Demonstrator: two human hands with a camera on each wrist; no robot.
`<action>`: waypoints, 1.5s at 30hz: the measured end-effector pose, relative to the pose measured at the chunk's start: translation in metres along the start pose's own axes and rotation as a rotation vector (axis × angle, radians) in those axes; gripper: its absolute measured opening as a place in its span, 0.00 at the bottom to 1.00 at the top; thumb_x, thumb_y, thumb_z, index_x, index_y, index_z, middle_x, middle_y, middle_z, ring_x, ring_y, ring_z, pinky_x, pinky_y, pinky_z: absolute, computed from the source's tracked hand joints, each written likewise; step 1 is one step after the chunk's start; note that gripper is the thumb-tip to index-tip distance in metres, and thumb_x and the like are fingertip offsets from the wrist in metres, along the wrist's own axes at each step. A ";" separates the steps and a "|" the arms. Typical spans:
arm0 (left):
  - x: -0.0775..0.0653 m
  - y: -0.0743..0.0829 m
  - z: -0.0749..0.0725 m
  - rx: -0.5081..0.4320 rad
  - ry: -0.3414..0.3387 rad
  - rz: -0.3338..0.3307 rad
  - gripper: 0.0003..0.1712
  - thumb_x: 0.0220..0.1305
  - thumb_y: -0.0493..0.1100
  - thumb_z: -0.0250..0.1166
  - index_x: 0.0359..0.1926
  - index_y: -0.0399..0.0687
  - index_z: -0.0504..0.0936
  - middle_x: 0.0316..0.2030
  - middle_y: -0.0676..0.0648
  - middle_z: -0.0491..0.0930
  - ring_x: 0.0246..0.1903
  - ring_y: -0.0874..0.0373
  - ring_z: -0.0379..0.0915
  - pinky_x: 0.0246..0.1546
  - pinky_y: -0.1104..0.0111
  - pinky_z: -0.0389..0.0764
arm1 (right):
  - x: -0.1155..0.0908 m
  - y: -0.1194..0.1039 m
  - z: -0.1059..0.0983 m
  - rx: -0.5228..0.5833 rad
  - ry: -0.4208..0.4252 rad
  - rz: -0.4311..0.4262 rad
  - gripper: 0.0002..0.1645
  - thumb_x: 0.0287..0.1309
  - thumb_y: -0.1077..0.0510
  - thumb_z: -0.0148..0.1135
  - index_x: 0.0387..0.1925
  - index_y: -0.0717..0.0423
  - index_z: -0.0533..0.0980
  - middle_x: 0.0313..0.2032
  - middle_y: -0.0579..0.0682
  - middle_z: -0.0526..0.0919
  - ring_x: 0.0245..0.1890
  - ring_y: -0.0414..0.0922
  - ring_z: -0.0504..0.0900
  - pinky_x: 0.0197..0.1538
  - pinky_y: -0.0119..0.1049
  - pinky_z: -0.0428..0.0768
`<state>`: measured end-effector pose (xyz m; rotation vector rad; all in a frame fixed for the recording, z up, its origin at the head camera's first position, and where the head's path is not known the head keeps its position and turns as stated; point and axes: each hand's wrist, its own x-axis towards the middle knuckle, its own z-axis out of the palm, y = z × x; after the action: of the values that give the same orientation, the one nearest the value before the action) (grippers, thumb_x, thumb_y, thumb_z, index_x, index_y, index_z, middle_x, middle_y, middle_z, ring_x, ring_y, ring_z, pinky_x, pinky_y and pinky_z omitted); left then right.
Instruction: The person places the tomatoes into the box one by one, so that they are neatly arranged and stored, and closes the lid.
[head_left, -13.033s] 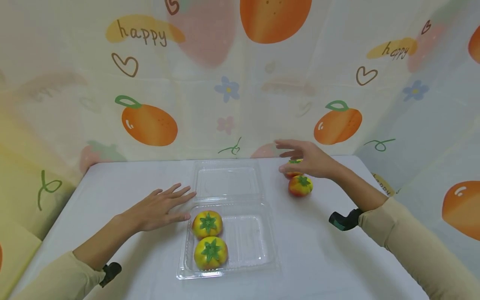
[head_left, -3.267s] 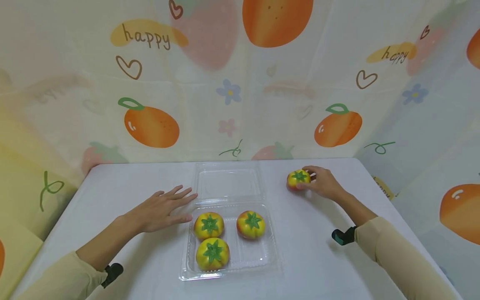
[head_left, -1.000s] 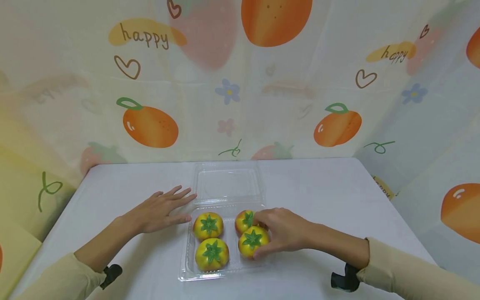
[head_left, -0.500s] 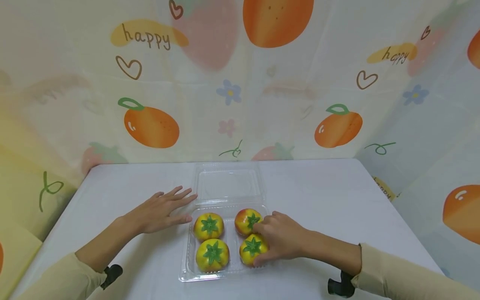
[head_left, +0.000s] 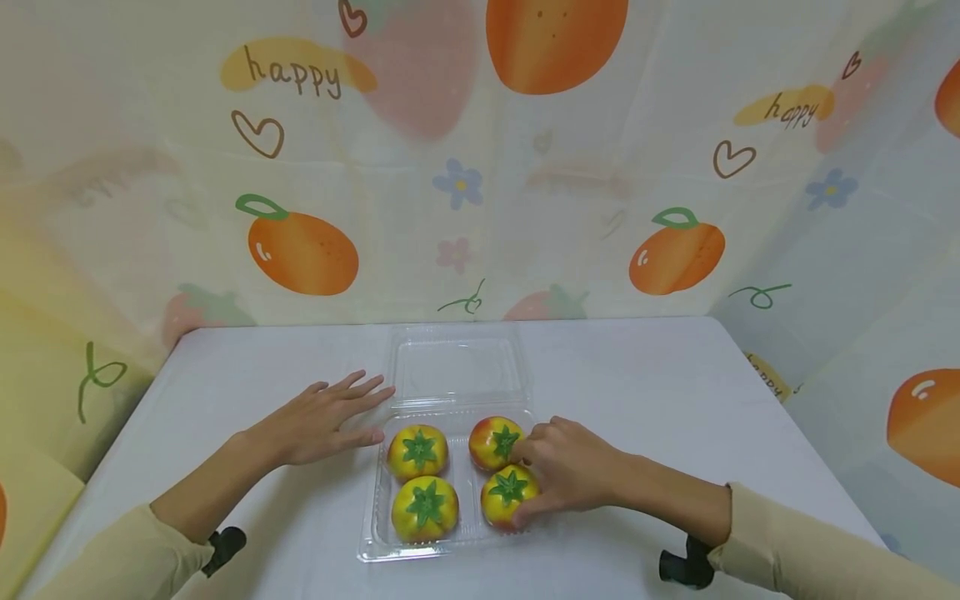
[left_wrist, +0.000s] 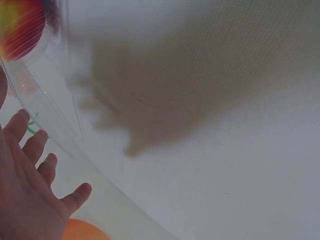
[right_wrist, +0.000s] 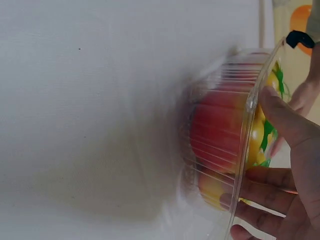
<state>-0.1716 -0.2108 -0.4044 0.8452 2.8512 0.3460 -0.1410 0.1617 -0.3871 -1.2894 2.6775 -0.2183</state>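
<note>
I watched the right hand [head_left: 573,467] hold one yellow-red fruit at right of centre some three seconds ago; now that piece, the lower-right fruit [head_left: 497,505], sits in the clear plastic box [head_left: 405,551] at bottom centre. The upper-right fruit [head_left: 489,440] has shifted slightly up and left since then, while the upper-left fruit [head_left: 417,452] and lower-left fruit [head_left: 424,508] sit where they were. Since half a second ago the right hand has edged a little rightward. Its thumb and bent fingers straddle the lower-right fruit, partly apart; I can't tell whether they grip it or only touch. I see the left hand [head_left: 322,423] unchanged, fingers straight and spread, holding nothing, beside the box's left edge.

In the right wrist view the box's rim passes close by the thumb and fingers, so I have little slack there. The lid [head_left: 459,371] lies back toward the table's far edge, below the printed backdrop [head_left: 495,250]. My widest stretch of white tablecloth [head_left: 652,375] runs from the lid rightward to the slanting right edge.
</note>
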 end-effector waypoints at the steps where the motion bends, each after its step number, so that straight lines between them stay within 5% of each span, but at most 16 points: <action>1: 0.000 0.000 0.000 0.000 0.000 -0.001 0.42 0.67 0.71 0.52 0.75 0.56 0.64 0.74 0.45 0.59 0.74 0.38 0.48 0.64 0.33 0.57 | 0.000 0.001 -0.001 0.008 -0.004 -0.002 0.40 0.44 0.23 0.69 0.45 0.50 0.84 0.36 0.38 0.85 0.36 0.34 0.77 0.41 0.31 0.75; 12: 0.001 -0.002 -0.002 0.003 0.003 0.005 0.42 0.68 0.70 0.52 0.75 0.56 0.63 0.74 0.45 0.59 0.74 0.38 0.48 0.64 0.34 0.58 | 0.003 0.013 -0.025 0.187 -0.039 0.022 0.37 0.47 0.28 0.70 0.51 0.48 0.82 0.43 0.41 0.86 0.44 0.41 0.82 0.49 0.40 0.80; 24: 0.014 -0.013 -0.016 -0.163 0.071 -0.072 0.42 0.71 0.69 0.50 0.77 0.55 0.58 0.76 0.42 0.56 0.74 0.37 0.47 0.65 0.33 0.56 | 0.027 0.075 -0.045 0.413 0.229 0.221 0.32 0.60 0.42 0.67 0.59 0.57 0.75 0.55 0.53 0.82 0.53 0.50 0.81 0.57 0.54 0.78; 32: 0.028 -0.031 -0.022 -0.523 0.105 -0.234 0.43 0.74 0.65 0.48 0.78 0.45 0.54 0.75 0.36 0.55 0.72 0.35 0.53 0.66 0.38 0.60 | 0.042 0.105 -0.041 0.525 0.243 0.376 0.42 0.67 0.39 0.59 0.72 0.58 0.63 0.64 0.61 0.74 0.58 0.58 0.78 0.57 0.54 0.79; 39: 0.038 -0.038 -0.019 -1.047 0.064 -0.328 0.44 0.77 0.61 0.46 0.78 0.35 0.45 0.74 0.30 0.52 0.70 0.34 0.56 0.65 0.46 0.66 | 0.054 0.125 -0.027 0.795 0.185 0.494 0.43 0.72 0.40 0.53 0.75 0.63 0.55 0.65 0.66 0.72 0.56 0.58 0.81 0.59 0.52 0.78; 45: 0.045 -0.041 -0.010 -1.330 0.077 -0.409 0.41 0.79 0.55 0.44 0.77 0.35 0.41 0.72 0.27 0.55 0.68 0.34 0.60 0.61 0.52 0.72 | 0.062 0.131 -0.014 0.993 0.098 0.516 0.41 0.74 0.44 0.50 0.74 0.67 0.53 0.64 0.67 0.72 0.59 0.58 0.79 0.62 0.52 0.75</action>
<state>-0.2325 -0.2214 -0.4086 -0.0339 1.9764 1.8454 -0.2817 0.1953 -0.4046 -0.2844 2.2701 -1.3187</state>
